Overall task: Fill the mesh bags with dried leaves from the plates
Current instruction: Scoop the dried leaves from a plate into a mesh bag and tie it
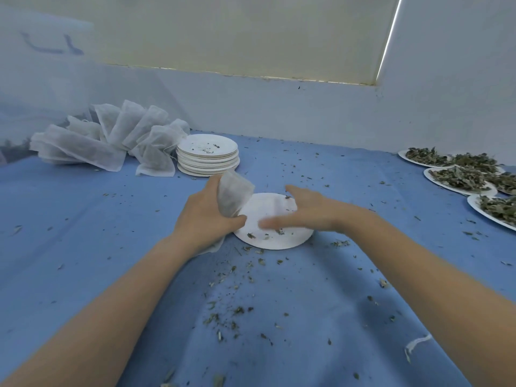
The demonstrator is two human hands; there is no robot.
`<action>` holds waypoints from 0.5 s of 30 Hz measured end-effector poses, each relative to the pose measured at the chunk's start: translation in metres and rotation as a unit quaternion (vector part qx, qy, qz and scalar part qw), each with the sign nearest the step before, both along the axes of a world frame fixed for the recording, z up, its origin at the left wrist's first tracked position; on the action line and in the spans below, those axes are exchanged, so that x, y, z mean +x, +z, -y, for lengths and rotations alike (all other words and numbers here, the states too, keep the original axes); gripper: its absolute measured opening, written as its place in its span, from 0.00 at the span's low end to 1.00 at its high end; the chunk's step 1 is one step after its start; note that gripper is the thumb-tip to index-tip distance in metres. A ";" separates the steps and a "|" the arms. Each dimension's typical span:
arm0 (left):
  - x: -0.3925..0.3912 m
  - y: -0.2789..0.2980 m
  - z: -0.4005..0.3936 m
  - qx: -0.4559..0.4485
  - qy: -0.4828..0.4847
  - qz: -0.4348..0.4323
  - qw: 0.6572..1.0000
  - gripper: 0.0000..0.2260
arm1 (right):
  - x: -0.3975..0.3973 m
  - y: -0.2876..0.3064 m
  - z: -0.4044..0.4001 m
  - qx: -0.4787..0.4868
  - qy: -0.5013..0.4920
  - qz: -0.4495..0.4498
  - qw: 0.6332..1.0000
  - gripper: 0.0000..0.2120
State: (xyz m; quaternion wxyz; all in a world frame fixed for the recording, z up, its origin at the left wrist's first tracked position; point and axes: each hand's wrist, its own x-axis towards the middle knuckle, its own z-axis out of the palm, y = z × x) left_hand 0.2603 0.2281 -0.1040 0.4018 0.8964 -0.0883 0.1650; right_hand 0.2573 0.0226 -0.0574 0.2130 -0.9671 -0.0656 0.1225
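A plain blue cloth table cover [111,247] carries dark green leaf crumbs [237,310]; round white paper plates [208,148], translucent white mesh bags [83,146], olive-green dried leaves [460,177].

We see only our own two forearms and hands, and both arms are bare from the lower frame edge up to the wrists, with no sleeve showing anywhere along them. Our left hand [208,216] carries no glove, ring or band that we can make out. Our right hand [301,212] looks equally bare, though its fingers [275,224] are blurred, so a thin ring there could escape us.
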 end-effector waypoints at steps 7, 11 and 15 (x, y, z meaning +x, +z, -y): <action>-0.009 -0.002 -0.004 -0.031 0.042 -0.039 0.998 0.24 | -0.004 -0.034 -0.001 -0.016 -0.067 0.036 0.997 0.67; -0.011 0.006 -0.004 -0.066 0.057 -0.053 0.995 0.19 | -0.011 -0.031 -0.007 0.002 -0.079 0.083 0.993 0.65; 0.000 0.029 -0.012 -0.099 0.091 -0.046 0.990 0.20 | 0.001 -0.015 -0.028 0.061 -0.089 0.121 0.987 0.60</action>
